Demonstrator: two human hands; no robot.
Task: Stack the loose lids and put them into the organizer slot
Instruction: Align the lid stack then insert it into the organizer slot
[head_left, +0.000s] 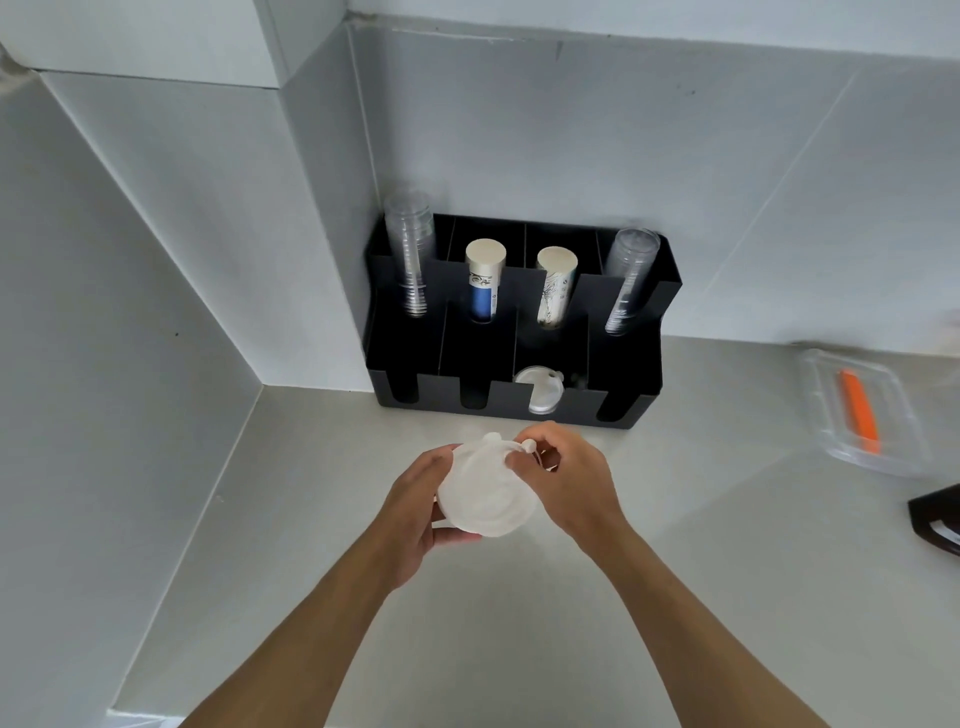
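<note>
Fingers (519, 457) pinching lid stack (488, 493), left hand (415, 514) cupping, organizer (519, 322) behind

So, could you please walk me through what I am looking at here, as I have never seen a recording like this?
There is no machine here: a person works with two bare hands, and the single picture comes from a camera worn on their head, looking forward and down.

The left hand cups a stack of white plastic lids from below, while the right hand pinches at its upper edge, at a small tab.

They stand at a pale counter in a tiled corner. Against the wall sits a black organizer. Its back slots hold clear cups at each end and paper cups in the middle. One front slot already holds another lid.

To the right lies a clear tray with something orange in it; I cannot tell what it is.
</note>
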